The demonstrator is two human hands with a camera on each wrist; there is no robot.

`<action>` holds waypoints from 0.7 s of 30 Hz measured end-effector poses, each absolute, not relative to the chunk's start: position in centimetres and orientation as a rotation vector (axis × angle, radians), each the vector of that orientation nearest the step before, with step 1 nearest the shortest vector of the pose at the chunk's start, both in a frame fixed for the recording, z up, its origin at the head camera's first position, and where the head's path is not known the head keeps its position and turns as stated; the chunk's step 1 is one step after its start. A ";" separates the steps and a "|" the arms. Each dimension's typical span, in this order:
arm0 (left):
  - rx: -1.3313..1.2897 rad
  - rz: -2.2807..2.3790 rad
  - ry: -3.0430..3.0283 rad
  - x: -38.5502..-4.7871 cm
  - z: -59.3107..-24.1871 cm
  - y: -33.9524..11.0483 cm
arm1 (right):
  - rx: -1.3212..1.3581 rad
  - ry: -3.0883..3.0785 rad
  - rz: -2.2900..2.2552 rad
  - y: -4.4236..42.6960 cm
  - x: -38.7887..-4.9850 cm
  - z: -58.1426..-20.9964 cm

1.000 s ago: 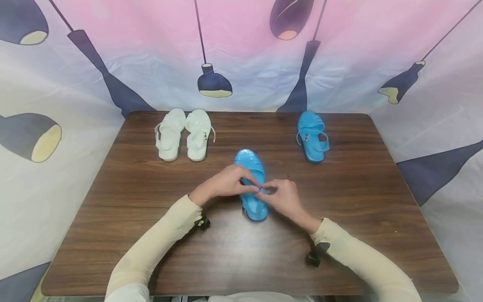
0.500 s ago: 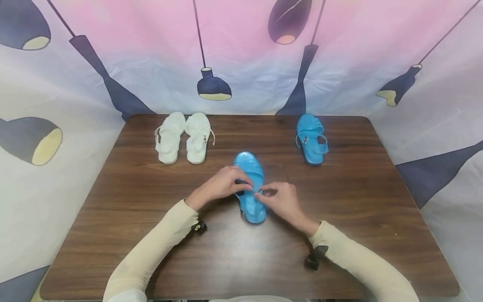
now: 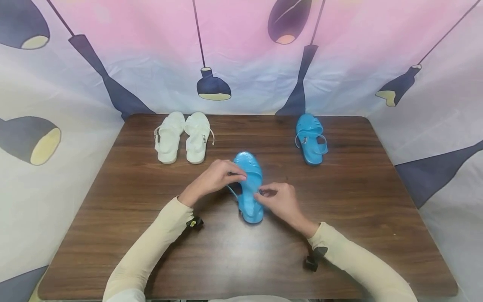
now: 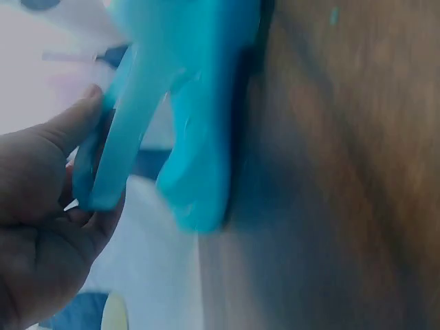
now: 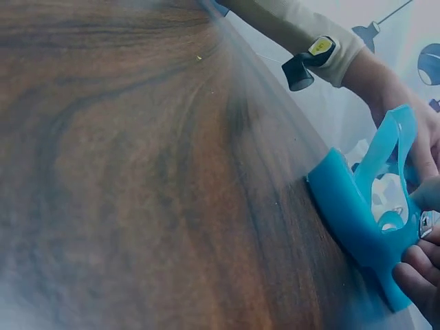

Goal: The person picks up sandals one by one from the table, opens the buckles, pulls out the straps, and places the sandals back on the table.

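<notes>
A blue sandal (image 3: pixel 250 205) lies in the middle of the table, toe away from me. Over its left side, my left hand (image 3: pixel 216 177) pinches a blue strap between thumb and fingers; the strap (image 4: pixel 120 148) bends into a loop in the left wrist view. On the opposite side, my right hand (image 3: pixel 282 200) pinches the sandal by its small metal buckle (image 5: pixel 426 223). A thin length of strap (image 3: pixel 232 192) sticks out left of the heel, below the left hand. The fingers partly hide the buckle and the strap's end.
Two white sandals (image 3: pixel 168 144) stand side by side at the back left of the brown wooden table (image 3: pixel 113 218). Another blue sandal (image 3: pixel 312 147) stands at the back right. A cloth backdrop (image 3: pixel 249 75) printed with lamps hangs behind the table.
My left hand has drawn away to the left from the right hand, and the strap has come out to the left. My right hand stays almost still at the buckle.
</notes>
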State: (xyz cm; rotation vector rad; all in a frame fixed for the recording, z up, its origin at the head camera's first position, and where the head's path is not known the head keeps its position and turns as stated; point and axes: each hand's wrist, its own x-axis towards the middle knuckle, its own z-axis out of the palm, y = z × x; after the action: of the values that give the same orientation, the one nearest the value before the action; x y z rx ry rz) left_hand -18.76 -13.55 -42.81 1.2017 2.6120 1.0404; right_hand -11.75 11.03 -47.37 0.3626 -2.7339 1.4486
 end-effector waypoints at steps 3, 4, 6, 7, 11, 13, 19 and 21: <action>1.120 1.200 2.616 -18.7 -42.5 -14.0 | 0.362 -2.736 1.461 11.3 -11.8 -47.5; 1.097 1.256 2.603 -18.7 -42.5 -14.0 | 0.373 -2.736 1.465 11.3 -11.8 -47.5; 1.043 1.345 2.562 -18.4 -42.3 -13.6 | 0.407 -2.740 1.473 11.6 -12.0 -47.6; 1.023 1.370 2.554 -18.3 -42.2 -13.2 | 0.427 -2.739 1.490 11.7 -12.0 -47.7; 1.046 1.345 2.544 -18.0 -42.7 -11.5 | 0.418 -2.768 1.513 12.6 -12.2 -47.7; 1.114 1.273 2.547 -18.0 -43.1 -10.6 | 0.374 -2.762 1.520 13.1 -12.2 -47.7; 1.340 0.938 2.517 -18.0 -44.0 -8.3 | 0.169 -2.711 1.629 14.2 -12.4 -47.7; 1.368 0.870 2.497 -17.9 -44.2 -7.8 | 0.137 -2.717 1.645 14.3 -12.5 -47.6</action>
State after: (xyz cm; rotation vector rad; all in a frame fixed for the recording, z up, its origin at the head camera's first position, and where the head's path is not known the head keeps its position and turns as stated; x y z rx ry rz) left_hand -17.91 -7.81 -44.22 1.3680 2.4973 0.8701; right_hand -12.49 14.27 -47.61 0.1372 -2.7175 1.6453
